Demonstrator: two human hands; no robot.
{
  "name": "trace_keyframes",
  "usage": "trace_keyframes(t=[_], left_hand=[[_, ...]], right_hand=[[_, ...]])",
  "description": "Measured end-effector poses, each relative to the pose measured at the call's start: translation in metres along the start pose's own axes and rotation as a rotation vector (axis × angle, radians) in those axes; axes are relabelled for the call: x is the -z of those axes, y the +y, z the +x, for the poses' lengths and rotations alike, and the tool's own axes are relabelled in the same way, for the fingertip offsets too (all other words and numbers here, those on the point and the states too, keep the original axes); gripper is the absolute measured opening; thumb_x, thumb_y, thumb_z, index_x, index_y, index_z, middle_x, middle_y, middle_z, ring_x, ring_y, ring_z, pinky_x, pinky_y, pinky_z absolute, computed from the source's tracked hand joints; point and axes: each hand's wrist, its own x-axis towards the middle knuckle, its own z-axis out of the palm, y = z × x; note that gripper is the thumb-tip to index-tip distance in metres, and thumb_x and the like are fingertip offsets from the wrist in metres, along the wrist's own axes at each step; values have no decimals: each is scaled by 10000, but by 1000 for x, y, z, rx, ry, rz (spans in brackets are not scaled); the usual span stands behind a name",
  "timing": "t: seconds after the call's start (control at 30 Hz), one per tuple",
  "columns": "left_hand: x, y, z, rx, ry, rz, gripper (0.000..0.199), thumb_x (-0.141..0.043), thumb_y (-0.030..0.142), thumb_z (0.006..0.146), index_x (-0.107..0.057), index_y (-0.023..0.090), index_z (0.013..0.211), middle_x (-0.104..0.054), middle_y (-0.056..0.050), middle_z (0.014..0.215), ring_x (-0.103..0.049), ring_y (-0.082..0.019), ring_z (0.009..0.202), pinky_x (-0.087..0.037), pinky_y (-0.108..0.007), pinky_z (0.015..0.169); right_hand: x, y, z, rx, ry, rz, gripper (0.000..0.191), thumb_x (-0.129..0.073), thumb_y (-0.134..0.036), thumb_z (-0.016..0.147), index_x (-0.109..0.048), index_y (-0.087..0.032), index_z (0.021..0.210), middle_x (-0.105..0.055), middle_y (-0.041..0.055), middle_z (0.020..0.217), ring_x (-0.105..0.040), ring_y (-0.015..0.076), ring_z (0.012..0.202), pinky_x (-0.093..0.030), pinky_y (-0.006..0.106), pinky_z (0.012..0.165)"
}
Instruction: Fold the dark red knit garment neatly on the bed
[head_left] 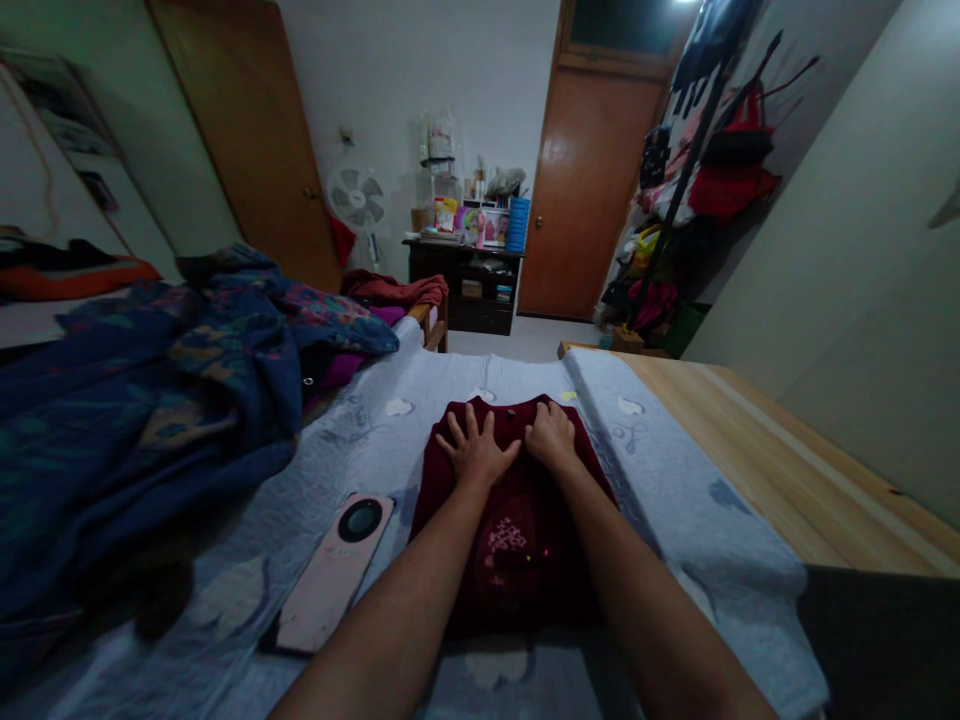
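Observation:
A dark red garment [525, 580] with a pink flower pattern lies as a compact, roughly rectangular shape on the pale blue patterned bedsheet [375, 450]. My left hand [477, 450] presses flat on its upper left part with the fingers spread. Near the upper right edge, my right hand [551, 432] rests on the cloth with its fingers curled down against it; whether they pinch the fabric is hard to see. Part of the garment's sides is hidden under my forearms. To the left of the garment lies a pink phone [334, 575], its round camera facing up.
A heap of blue floral fabric [225, 360] covers the left side of the bed. Along the right runs a wooden board [780, 450]. Beyond the bed are a white fan [358, 203], a dark cabinet [465, 290] and a wooden door [581, 190].

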Motion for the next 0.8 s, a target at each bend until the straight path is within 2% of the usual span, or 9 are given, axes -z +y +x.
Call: trace_keyframes(t=[0.07, 0.2, 0.37, 0.53, 0.67, 0.8], left_hand=[[-1, 0, 0, 3, 21, -7, 732, -393, 708, 790, -396, 316, 1408, -148, -71, 1569, -14, -428, 1407, -67, -701, 1044], [-4, -1, 0, 1, 64, -17, 597, -316, 603, 879, -418, 322, 1395, -189, -56, 1560, -59, -410, 1409, -93, -697, 1048], [-6, -1, 0, 1, 69, -7, 581, -426, 536, 854, -416, 325, 1396, -190, -51, 1560, -55, -409, 1409, -95, -695, 1053], [-6, -1, 1, 7, 52, 0, 596, -434, 549, 841, -413, 329, 1395, -176, -53, 1564, -44, -413, 1410, -87, -698, 1049], [-1, 0, 0, 5, 22, 1, 681, -373, 670, 819, -398, 322, 1404, -151, -63, 1569, -17, -417, 1411, -73, -694, 1049], [5, 1, -1, 7, -34, -6, 809, -312, 777, 768, -365, 308, 1425, -128, -70, 1574, 27, -421, 1410, -57, -685, 1053]], right_hand=[[-11, -1, -6, -8, -81, 21, 500, -386, -329, 889, -432, -154, 1355, -355, 123, 1472, -261, 282, 1363, -215, 464, 1079], [-27, 5, -11, -27, -85, 54, 541, -289, -427, 927, -405, -182, 1395, -333, 63, 1499, -176, 251, 1403, -128, 474, 1114], [-33, 7, -12, -38, -16, 50, 583, -301, -476, 912, -385, -186, 1411, -290, 73, 1518, -133, 252, 1414, -72, 463, 1121], [-34, 7, -11, -94, 9, 57, 671, -390, -515, 874, -319, -164, 1443, -143, 125, 1558, -110, 270, 1422, -87, 414, 1121], [-31, 15, -3, -53, -87, 55, 743, -382, -559, 869, -308, -84, 1436, -231, 176, 1522, -177, 277, 1407, -129, 400, 1115], [-24, 27, 9, 54, -167, 57, 676, -377, -574, 879, -456, -89, 1343, -418, 176, 1424, -338, 263, 1332, -228, 356, 1072]])
